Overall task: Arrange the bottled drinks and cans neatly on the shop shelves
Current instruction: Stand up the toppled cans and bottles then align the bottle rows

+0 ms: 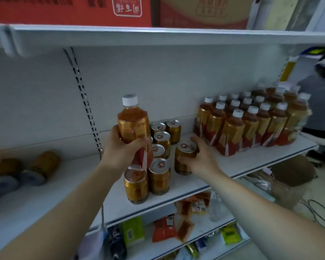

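Two hands at work on the white middle shelf (242, 162). Left hand (120, 149) wrapped around the lower body of a white-capped tea bottle (132, 126), held upright and lifted clear above the front of the can group. Right hand (201, 156) curled around a gold can (185, 158), which stands upright on the shelf, just right of the other cans and near the front edge. The can cluster (159, 151) stands upright in two rough rows running from the front edge toward the back wall, cans touching or nearly so. At the right end of the shelf, a tight block of bottles (251, 122), several rows deep, reaching close to the front edge. Left end, blurred: a few cans lying on their sides (38, 169). Red cartons (83, 10) on the top shelf. Lower shelf holds mixed packets (165, 228), details too small to tell.
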The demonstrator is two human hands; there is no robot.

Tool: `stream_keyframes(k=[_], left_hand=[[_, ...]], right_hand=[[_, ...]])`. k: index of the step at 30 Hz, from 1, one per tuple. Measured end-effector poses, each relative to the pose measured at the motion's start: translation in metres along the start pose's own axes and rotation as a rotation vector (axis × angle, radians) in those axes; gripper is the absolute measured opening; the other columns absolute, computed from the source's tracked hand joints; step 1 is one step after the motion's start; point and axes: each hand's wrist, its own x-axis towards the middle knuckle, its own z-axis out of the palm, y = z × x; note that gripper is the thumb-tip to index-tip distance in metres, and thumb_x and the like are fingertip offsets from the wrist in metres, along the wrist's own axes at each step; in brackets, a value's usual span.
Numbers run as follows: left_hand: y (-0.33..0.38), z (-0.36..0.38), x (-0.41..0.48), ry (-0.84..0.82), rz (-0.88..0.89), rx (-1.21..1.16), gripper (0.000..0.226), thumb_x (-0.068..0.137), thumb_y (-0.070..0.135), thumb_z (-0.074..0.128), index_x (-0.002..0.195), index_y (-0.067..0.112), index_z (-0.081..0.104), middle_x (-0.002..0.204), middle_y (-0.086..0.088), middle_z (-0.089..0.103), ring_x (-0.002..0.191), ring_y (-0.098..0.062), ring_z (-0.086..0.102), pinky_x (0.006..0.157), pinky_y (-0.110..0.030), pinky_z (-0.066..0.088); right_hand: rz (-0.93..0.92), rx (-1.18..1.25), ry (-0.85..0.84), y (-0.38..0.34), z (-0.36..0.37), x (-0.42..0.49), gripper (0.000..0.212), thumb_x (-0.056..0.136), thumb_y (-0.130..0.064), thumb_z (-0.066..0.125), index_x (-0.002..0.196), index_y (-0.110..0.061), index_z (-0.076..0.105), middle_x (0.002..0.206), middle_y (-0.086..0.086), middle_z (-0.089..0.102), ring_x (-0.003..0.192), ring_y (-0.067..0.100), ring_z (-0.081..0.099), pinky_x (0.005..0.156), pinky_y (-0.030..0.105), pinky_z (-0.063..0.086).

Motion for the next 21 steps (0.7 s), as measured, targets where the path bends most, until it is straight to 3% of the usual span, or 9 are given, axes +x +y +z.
stream_keyframes(k=[3, 6, 10, 12, 15, 21], left_hand=[[-0.005, 0.013, 0.016, 0.021, -0.006, 0.018, 0.069, 0.049, 0.041, 0.079, 0.111, 0.025, 0.055, 0.096, 0.006, 0.07, 0.085, -0.012, 0.069, 0.069, -0.036, 0.055], [-0.007, 0.023, 0.023, 0.064, -0.007, 0.053, 0.07, 0.047, 0.043, 0.079, 0.111, 0.03, 0.053, 0.094, 0.01, 0.069, 0.084, -0.009, 0.068, 0.068, -0.033, 0.054], [-0.001, 0.039, 0.027, 0.178, 0.005, 0.067, 0.058, 0.057, 0.037, 0.08, 0.108, 0.033, 0.052, 0.097, 0.009, 0.068, 0.089, -0.011, 0.067, 0.074, -0.037, 0.054], [0.0, 0.051, 0.021, 0.264, 0.02, 0.067, 0.052, 0.062, 0.034, 0.08, 0.106, 0.034, 0.053, 0.095, 0.011, 0.069, 0.086, -0.008, 0.068, 0.069, -0.033, 0.055], [0.005, 0.071, 0.004, 0.383, 0.015, 0.067, 0.05, 0.061, 0.037, 0.079, 0.103, 0.036, 0.053, 0.088, 0.02, 0.069, 0.078, -0.001, 0.067, 0.053, -0.016, 0.051], [0.014, 0.111, -0.023, 0.477, -0.033, 0.094, 0.074, 0.046, 0.048, 0.076, 0.114, 0.033, 0.05, 0.101, 0.011, 0.067, 0.091, -0.009, 0.066, 0.072, -0.032, 0.052]], right_hand=[[0.011, -0.014, -0.044, 0.012, 0.001, 0.024, 0.069, 0.07, -0.026, 0.084, 0.128, -0.033, 0.046, 0.1, -0.026, 0.049, 0.101, 0.002, 0.051, 0.079, 0.015, 0.038], [0.002, -0.031, -0.125, 0.02, 0.002, 0.036, 0.06, 0.067, -0.027, 0.084, 0.105, -0.049, 0.043, 0.092, -0.033, 0.049, 0.087, -0.017, 0.052, 0.063, 0.002, 0.037], [-0.122, -0.091, -0.317, 0.032, 0.015, 0.047, 0.065, 0.068, -0.034, 0.082, 0.101, -0.068, 0.038, 0.089, -0.042, 0.051, 0.085, -0.03, 0.044, 0.065, 0.001, 0.035], [-0.167, -0.071, -0.396, 0.037, 0.019, 0.059, 0.063, 0.069, -0.033, 0.082, 0.11, -0.055, 0.04, 0.096, -0.039, 0.053, 0.089, -0.027, 0.046, 0.074, 0.003, 0.033], [-0.187, -0.017, -0.528, 0.043, 0.019, 0.075, 0.075, 0.069, -0.032, 0.083, 0.13, -0.038, 0.042, 0.117, -0.025, 0.053, 0.107, -0.007, 0.05, 0.089, 0.018, 0.038], [-0.261, -0.03, -0.657, 0.038, 0.01, 0.081, 0.097, 0.068, -0.034, 0.084, 0.146, -0.027, 0.028, 0.143, -0.005, 0.045, 0.127, 0.01, 0.043, 0.107, 0.037, 0.038]])
